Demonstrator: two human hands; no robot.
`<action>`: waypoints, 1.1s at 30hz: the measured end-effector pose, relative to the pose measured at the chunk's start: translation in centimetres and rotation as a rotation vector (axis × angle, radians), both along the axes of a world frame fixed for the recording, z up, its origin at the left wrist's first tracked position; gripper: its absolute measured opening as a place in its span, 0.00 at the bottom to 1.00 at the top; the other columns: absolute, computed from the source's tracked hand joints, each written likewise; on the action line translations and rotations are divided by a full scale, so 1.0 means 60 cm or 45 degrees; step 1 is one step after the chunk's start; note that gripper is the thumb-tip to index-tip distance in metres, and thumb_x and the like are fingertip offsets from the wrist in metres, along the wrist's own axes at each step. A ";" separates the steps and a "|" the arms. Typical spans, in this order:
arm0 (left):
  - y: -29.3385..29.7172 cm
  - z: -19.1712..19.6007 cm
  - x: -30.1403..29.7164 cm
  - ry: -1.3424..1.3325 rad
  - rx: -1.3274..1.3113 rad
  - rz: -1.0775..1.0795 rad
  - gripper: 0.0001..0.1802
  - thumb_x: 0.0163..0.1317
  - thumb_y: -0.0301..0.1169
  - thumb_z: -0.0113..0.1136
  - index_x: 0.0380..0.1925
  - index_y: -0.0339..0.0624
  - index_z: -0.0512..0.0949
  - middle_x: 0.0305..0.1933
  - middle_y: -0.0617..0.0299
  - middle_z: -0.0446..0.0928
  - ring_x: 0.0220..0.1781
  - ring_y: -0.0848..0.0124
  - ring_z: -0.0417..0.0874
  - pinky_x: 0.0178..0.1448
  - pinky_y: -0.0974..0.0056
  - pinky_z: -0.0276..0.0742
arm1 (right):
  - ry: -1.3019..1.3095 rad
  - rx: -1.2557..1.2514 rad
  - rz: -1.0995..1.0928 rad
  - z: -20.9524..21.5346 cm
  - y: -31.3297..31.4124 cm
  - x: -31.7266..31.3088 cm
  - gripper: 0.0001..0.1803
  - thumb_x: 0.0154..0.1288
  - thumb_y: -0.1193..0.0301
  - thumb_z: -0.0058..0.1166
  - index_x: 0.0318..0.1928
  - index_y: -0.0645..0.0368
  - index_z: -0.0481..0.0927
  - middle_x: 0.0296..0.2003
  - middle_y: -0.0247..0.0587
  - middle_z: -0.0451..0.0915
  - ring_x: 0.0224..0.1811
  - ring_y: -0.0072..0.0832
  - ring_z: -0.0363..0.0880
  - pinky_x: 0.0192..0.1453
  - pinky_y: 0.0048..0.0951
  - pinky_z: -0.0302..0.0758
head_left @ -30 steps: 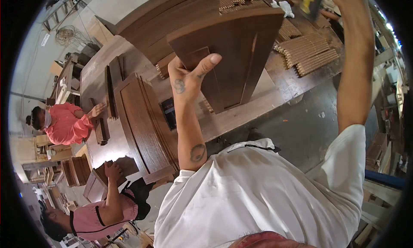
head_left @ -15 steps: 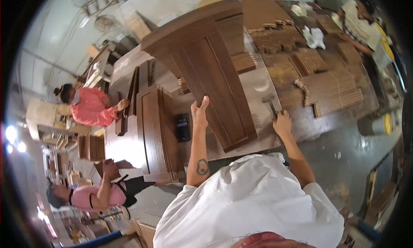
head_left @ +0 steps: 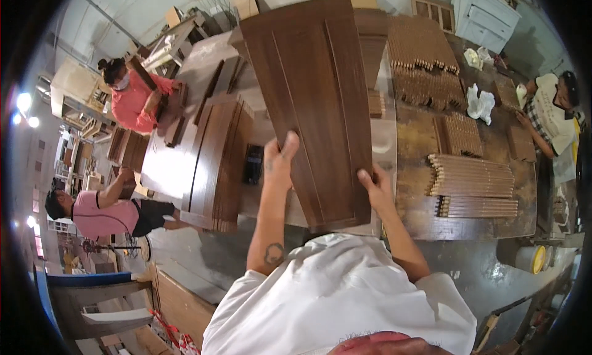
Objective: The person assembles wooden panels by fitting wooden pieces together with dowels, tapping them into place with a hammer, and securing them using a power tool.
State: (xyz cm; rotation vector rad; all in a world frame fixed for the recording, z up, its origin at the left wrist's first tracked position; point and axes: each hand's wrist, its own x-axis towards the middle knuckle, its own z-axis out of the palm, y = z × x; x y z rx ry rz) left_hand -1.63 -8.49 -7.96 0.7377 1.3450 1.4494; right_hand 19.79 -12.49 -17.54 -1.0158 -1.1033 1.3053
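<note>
A long dark-brown framed wooden panel (head_left: 324,114) stands tilted in front of me, its upper end reaching far over the table. My left hand (head_left: 280,161) grips its left edge, thumb on the face. On the right edge, lower down, my right hand (head_left: 377,188) holds the same panel, thumb toward the face. The fingers of both hands are partly hidden behind it. To the left of my left hand lies a small black case-like object (head_left: 253,164) beside a stack of similar brown panels (head_left: 213,164).
Bundles of brown wooden strips (head_left: 472,176) cover the table on the right, with crumpled white plastic (head_left: 480,104) among them. Two co-workers, one in a coral top (head_left: 139,102) and one in pink (head_left: 105,213), handle wood at left. Another person (head_left: 549,111) works at far right.
My right hand has let go of the hammer, which is out of sight now, and has taken the panel's right edge. The panel has turned more squarely toward me.
</note>
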 end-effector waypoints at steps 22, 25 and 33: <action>-0.073 0.019 -0.434 0.020 0.316 -0.173 0.22 0.64 0.41 0.61 0.51 0.36 0.75 0.45 0.65 0.77 0.46 0.77 0.76 0.51 0.72 0.70 | -0.101 0.195 -0.070 0.193 0.079 -0.455 0.21 0.64 0.57 0.59 0.38 0.66 0.81 0.33 0.34 0.81 0.33 0.18 0.73 0.40 0.23 0.71; -0.078 -0.007 -0.502 0.431 0.200 -0.149 0.24 0.59 0.40 0.66 0.47 0.34 0.75 0.41 0.63 0.78 0.43 0.77 0.76 0.48 0.73 0.70 | -0.260 0.127 -0.067 0.169 0.059 -0.527 0.20 0.62 0.58 0.61 0.35 0.67 0.79 0.27 0.37 0.80 0.29 0.22 0.75 0.34 0.28 0.72; -0.102 -0.011 -0.651 0.563 -0.113 -0.162 0.23 0.56 0.37 0.69 0.43 0.30 0.75 0.36 0.61 0.77 0.37 0.74 0.74 0.44 0.71 0.70 | -0.453 0.062 -0.054 0.128 -0.006 -0.716 0.36 0.60 0.62 0.60 0.59 0.75 0.62 0.49 0.65 0.75 0.53 0.51 0.76 0.56 0.38 0.71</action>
